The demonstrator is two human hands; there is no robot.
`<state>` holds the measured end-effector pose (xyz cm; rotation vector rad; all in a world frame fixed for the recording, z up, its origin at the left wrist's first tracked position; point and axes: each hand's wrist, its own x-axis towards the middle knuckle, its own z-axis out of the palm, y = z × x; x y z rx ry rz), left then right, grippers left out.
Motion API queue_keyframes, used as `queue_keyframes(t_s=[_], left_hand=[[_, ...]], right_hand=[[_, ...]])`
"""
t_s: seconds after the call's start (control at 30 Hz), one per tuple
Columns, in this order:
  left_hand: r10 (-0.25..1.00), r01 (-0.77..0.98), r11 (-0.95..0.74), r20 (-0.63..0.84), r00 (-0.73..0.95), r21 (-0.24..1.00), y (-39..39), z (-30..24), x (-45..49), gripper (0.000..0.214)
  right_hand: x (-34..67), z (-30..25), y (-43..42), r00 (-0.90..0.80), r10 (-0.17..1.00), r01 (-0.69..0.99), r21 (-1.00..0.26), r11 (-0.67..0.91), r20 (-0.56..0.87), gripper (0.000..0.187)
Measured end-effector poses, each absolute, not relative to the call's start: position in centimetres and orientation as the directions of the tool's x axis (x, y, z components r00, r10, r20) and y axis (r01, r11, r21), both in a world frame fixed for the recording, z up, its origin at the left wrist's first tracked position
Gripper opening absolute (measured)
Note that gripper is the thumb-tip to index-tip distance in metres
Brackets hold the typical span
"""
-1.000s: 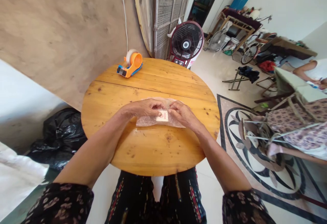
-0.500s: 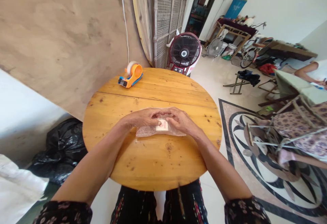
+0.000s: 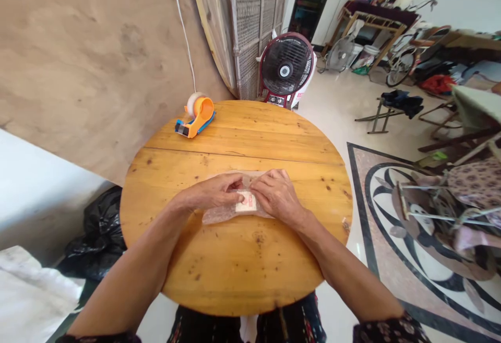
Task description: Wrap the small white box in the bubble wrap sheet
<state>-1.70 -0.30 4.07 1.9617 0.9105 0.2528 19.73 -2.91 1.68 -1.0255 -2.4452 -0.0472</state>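
Note:
A small white box (image 3: 246,201) with reddish print lies on a sheet of clear bubble wrap (image 3: 224,214) at the middle of the round wooden table. My left hand (image 3: 213,191) is at the box's left side, its thumb pressing on the box top and its curled fingers at the wrap behind. On the right, my right hand (image 3: 276,190) has its fingers bunched together over the wrap and touching the box's right side. The palm hides that end of the sheet, and the fingertips are partly hidden.
An orange and blue tape dispenser (image 3: 198,116) with a tape roll stands at the back left of the wooden table (image 3: 250,270). Behind the table is a dark red fan (image 3: 285,70). A black plastic bag (image 3: 102,223) sits on the left, and a folding stool (image 3: 385,108) stands farther right.
My right hand has turned from arching over the wrap to bunched fingers at the box's right side. My left thumb stays on the box. The view has shifted slightly.

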Motion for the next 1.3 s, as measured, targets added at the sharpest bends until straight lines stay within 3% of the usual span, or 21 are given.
queue_keyframes(t_s=[0.2, 0.47, 0.77, 1.03, 1.13, 1.3], left_hand=[[0.665, 0.407, -0.272, -0.136, 0.734, 0.872, -0.3, 3.6, -1.8, 0.032], [0.676, 0.424, -0.278, -0.138, 0.724, 0.862, -0.5, 4.0, -1.6, 0.026], [0.700, 0.478, -0.286, -0.160, 0.697, 0.830, -0.7, 4.1, -1.5, 0.021], [0.667, 0.370, -0.237, -0.126, 0.735, 0.898, -0.2, 3.3, -1.5, 0.032], [0.716, 0.492, -0.248, -0.184, 0.674, 0.835, -0.7, 4.0, -1.3, 0.032], [0.900, 0.761, -0.185, -0.205, 0.386, 0.622, -3.0, 5.3, -1.9, 0.043]], right_hand=[[19.4, 1.3, -2.9, -0.656, 0.632, 0.610, -0.202, 0.766, 0.413, 0.025], [19.6, 1.1, -3.0, -0.566, 0.631, 0.548, -0.329, 0.769, 0.532, 0.018], [19.2, 1.6, -3.5, -0.624, 0.633, 0.497, -0.392, 0.774, 0.458, 0.010], [19.2, 0.9, -3.3, -0.639, 0.642, 0.472, -0.444, 0.762, 0.424, 0.012], [19.3, 0.9, -3.3, -0.640, 0.649, 0.465, -0.464, 0.754, 0.412, 0.010], [19.6, 0.9, -3.2, -0.642, 0.650, 0.470, -0.461, 0.753, 0.406, 0.011]])
